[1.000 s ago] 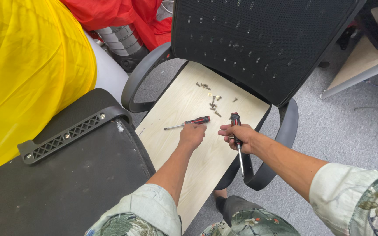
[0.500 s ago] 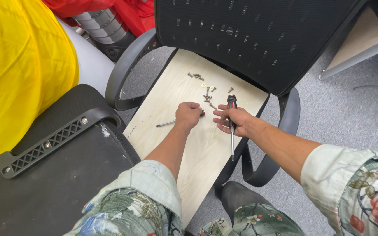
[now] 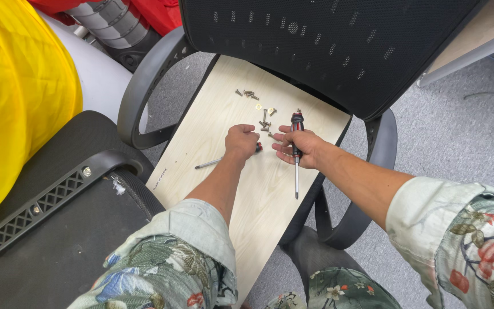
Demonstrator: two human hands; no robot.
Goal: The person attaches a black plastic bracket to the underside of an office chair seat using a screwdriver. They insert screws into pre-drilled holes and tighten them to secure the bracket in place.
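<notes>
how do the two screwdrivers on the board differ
The right hand holds the right screwdriver with its shaft pointing toward the person; the left screwdriver lies nearly crosswise under the left hand. The right one's red-black handle shows fully; the left's is mostly hidden. Both rest over the pale wooden board.

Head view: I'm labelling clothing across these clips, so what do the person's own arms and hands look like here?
Both hands are bare, with no gloves, rings or watch visible. The left hand and right hand lead into bare forearms. Each arm wears a short, loose sleeve: pale green-grey cloth with a floral print, leaves in green and blue on the left sleeve, red and orange blossoms on the right sleeve.
</notes>
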